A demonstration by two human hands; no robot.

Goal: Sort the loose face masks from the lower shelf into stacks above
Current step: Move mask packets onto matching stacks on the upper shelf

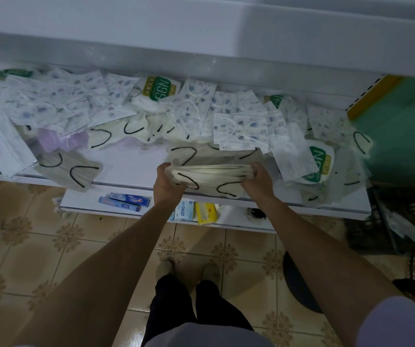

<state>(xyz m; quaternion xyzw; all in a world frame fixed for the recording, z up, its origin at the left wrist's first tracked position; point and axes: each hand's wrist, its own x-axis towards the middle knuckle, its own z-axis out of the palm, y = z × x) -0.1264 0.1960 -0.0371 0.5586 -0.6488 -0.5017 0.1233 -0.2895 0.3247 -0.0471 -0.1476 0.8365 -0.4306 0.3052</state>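
Cream, black-looped mask stack (pixel 209 175), edges aligned

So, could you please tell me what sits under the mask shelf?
A lower shelf shows toothpaste boxes, a ZERO pack and a yellow pack. The mask shelf covers whatever lies further back.

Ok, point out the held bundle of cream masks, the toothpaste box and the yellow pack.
bundle of cream masks (pixel 209 182), head view, middle of the front mask.
toothpaste box (pixel 129 198), head view, middle of its top face.
yellow pack (pixel 205 213), head view, middle of its top.
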